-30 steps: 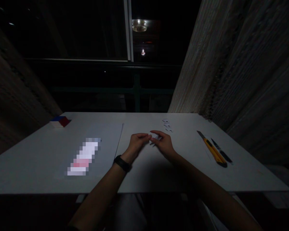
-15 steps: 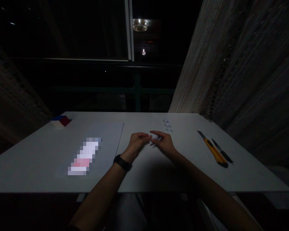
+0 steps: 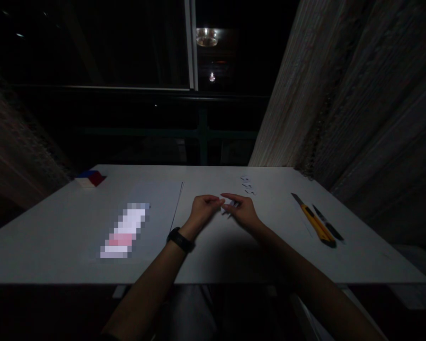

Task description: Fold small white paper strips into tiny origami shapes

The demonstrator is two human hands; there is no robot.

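My left hand (image 3: 203, 211) and my right hand (image 3: 243, 211) meet over the middle of the white table (image 3: 270, 246). Both pinch a small white paper piece (image 3: 230, 203) between their fingertips, just above the tabletop. A black watch (image 3: 180, 240) sits on my left wrist. Several small paper scraps (image 3: 247, 185) lie just beyond my right hand.
A yellow utility knife (image 3: 315, 221) and a dark pen (image 3: 327, 222) lie at the right. A large paper sheet (image 3: 152, 203) with a blurred patch covers the left half. A red and blue block (image 3: 89, 178) rests at the far left corner. Curtains hang on both sides.
Both hands have stayed in place on the small paper piece, with only slight finger shifts.
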